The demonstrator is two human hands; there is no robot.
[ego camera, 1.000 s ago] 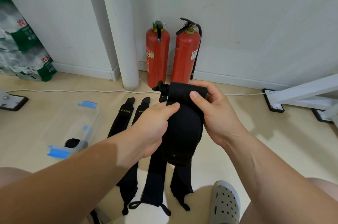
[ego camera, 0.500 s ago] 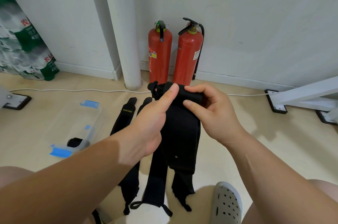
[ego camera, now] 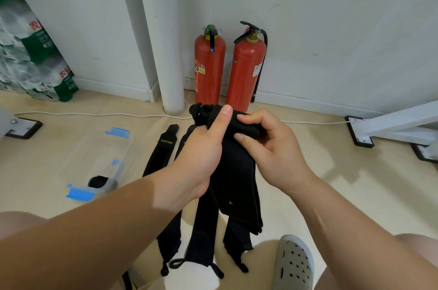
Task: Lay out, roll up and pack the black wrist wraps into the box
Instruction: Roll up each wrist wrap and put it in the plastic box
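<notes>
A black wrist wrap [ego camera: 234, 185] is held in the air above the floor, its top end coiled into a small roll and the rest hanging down. My left hand [ego camera: 201, 154] grips the roll from the left, thumb up along it. My right hand [ego camera: 267, 147] pinches the roll's right end with curled fingers. Three more black wrist wraps [ego camera: 163, 154] lie flat side by side on the floor under my hands. The clear plastic box [ego camera: 113, 147] with blue tape sits on the floor to the left, with one rolled black wrap [ego camera: 98, 182] inside it.
Two red fire extinguishers [ego camera: 209, 69] stand against the wall beside a white pipe [ego camera: 163, 52]. A white cable [ego camera: 94, 114] runs along the floor. A white frame foot [ego camera: 360, 133] is at right, bottled-water packs [ego camera: 28, 52] at left, my grey clog [ego camera: 294, 263] below.
The roll at the wrap's top has grown tighter and the hanging part now falls straighter and longer. My left thumb moved up onto the roll; my right fingers closed over its end.
</notes>
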